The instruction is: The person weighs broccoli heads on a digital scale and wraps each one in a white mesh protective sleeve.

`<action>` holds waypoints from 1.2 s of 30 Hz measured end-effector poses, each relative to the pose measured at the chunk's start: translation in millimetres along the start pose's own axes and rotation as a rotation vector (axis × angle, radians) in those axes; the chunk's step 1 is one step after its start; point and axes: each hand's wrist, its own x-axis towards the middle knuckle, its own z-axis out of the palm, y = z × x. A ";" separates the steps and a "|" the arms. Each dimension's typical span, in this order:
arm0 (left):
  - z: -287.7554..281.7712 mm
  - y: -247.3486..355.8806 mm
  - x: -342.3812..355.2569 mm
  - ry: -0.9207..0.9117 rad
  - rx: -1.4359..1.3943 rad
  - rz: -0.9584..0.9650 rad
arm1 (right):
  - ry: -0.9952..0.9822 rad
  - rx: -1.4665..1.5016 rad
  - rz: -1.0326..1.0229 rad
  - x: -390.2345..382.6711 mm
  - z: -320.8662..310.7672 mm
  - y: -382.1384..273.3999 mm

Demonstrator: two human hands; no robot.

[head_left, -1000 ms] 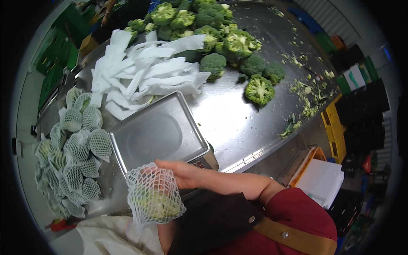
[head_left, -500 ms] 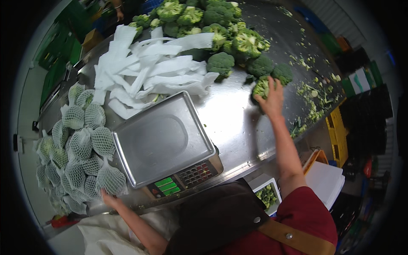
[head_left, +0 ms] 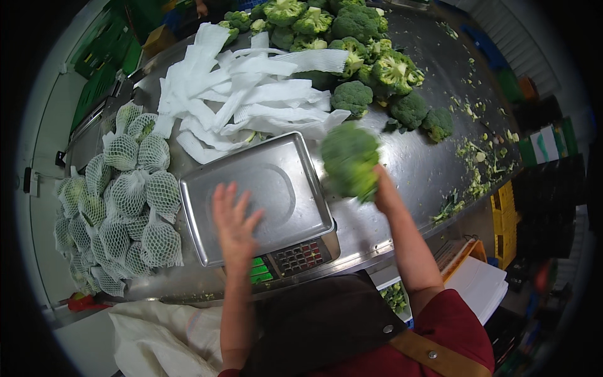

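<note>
A green broccoli head point(head_left: 349, 158), smeared by motion, is held up in my right hand point(head_left: 380, 188) just right of the scale. Most of the right fingers are hidden behind it. My left hand point(head_left: 236, 227) hovers over the front left part of the steel weighing scale point(head_left: 276, 188), its fingers spread and holding nothing. The scale's pan carries nothing. White foam net sleeves point(head_left: 251, 94) lie in a loose heap behind the scale. Left of it, broccoli heads in white nets point(head_left: 125, 195) are piled up.
Bare broccoli heads point(head_left: 352, 25) are heaped at the far side of the metal table point(head_left: 402, 176). Green trimmings point(head_left: 480, 157) are scattered at the right. A white sack point(head_left: 157, 333) hangs near me. Past the table's right edge stand yellow crates point(head_left: 502, 220). Another person's hand point(head_left: 201, 9) shows far off.
My right hand has lifted a broccoli head from the table's right side and brought it left toward the scale. My left hand has moved from the netted pile to over the scale.
</note>
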 end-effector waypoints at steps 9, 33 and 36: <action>-28.8 -2.0 20.2 0.082 0.541 0.090 | 0.251 -1.202 -0.728 79.9 47.9 -18.8; 41.2 5.6 -37.6 -0.432 -0.039 -0.547 | -0.179 -0.491 -0.324 -30.4 85.1 -50.2; 44.6 14.2 -43.6 -0.407 -0.656 -0.680 | -0.093 -0.232 -0.252 -31.9 79.3 -30.1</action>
